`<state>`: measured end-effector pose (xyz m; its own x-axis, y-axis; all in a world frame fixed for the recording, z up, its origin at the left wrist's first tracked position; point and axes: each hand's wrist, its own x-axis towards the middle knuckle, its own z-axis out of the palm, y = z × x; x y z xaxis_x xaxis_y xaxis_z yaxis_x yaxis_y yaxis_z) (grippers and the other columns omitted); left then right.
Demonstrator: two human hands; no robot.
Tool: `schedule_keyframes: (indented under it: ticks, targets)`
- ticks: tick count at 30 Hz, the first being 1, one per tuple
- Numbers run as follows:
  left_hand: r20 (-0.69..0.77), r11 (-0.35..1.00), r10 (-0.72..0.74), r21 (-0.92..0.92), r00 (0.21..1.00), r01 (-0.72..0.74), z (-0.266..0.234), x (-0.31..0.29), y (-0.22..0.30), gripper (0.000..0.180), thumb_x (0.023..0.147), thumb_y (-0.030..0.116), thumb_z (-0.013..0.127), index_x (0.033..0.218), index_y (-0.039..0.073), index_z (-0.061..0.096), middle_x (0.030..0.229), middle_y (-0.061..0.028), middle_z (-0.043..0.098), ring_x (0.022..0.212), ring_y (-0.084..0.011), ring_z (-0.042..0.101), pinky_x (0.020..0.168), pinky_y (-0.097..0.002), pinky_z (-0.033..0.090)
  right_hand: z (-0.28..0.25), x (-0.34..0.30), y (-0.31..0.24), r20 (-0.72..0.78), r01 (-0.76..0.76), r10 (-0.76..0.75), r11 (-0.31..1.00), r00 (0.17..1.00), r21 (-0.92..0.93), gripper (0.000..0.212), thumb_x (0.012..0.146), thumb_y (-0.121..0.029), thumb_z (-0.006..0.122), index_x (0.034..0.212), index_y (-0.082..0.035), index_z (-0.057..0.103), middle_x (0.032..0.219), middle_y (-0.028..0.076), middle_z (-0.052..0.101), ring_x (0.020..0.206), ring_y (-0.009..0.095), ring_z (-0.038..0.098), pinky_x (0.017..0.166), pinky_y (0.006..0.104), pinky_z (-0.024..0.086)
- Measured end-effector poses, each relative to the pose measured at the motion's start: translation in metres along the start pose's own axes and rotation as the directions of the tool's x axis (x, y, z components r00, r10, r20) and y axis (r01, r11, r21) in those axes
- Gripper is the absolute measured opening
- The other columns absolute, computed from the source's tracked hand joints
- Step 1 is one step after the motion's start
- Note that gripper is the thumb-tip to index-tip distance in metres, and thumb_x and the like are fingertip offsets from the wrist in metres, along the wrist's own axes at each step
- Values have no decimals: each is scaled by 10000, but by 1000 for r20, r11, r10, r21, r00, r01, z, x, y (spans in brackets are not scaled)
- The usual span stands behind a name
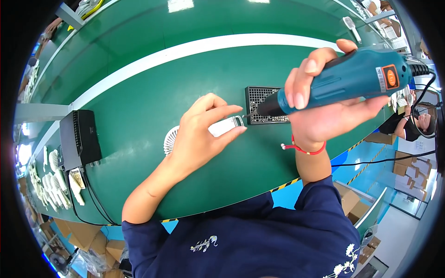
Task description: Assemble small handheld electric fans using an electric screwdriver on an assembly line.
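My left hand [197, 127] is closed round a white hairbrush [224, 126]. Its ribbed head shows to the left of the hand, and the handle end points right between thumb and forefinger. My right hand [315, 116] grips a teal electric screwdriver [354, 78] with a black nose, tilted down to the left. The thin bit ends close to the brush's handle end; whether it touches cannot be made out. Behind the nose lies a black gridded tray [264, 88] with small metal pieces in it, partly hidden by the screwdriver and my hand.
A black box [82, 139] with cables stands at the left of the green table [139, 102]. Several white brushes [53, 187] lie beyond it. Another brush [351, 28] rests at the far right. The screwdriver's black cord [424, 72] hangs at right, near another person [410, 129].
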<state>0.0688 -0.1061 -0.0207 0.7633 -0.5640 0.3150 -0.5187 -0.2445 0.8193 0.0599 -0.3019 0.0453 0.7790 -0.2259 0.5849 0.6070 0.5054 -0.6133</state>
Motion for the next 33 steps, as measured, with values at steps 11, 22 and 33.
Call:
schedule_keyframes:
  ticks: [11, 22, 33]
  targets:
    - [217, 979, -55, -179, 975, 95, 0, -1, -2, 104, 746, 48, 768, 824, 11, 710, 757, -74, 608, 643, -205, 592, 582, -315, 473, 19, -5, -6, 93, -306, 298, 946, 950, 103, 925, 847, -796, 309, 1291, 9, 415, 832, 196, 602, 444, 206, 559, 373, 311, 441]
    - [302, 990, -128, -16, 945, 140, 5, -9, -10, 243, 699, 60, 758, 913, 21, 648, 942, -104, 613, 901, -293, 589, 773, -381, 481, 35, -32, 18, -73, -378, 382, 837, 921, -397, 1075, 742, -899, 273, 1137, 76, 497, 758, 217, 613, 438, 184, 545, 405, 267, 450]
    - [298, 999, -42, 19, 954, 39, 3, -7, -5, 166, 722, 42, 688, 868, 4, 618, 962, -148, 609, 954, -364, 580, 834, -436, 470, 43, -37, 22, -84, -402, 415, 782, 906, -477, 1065, 752, -892, 251, 1140, 76, 464, 776, 170, 609, 478, 153, 543, 456, 248, 449]
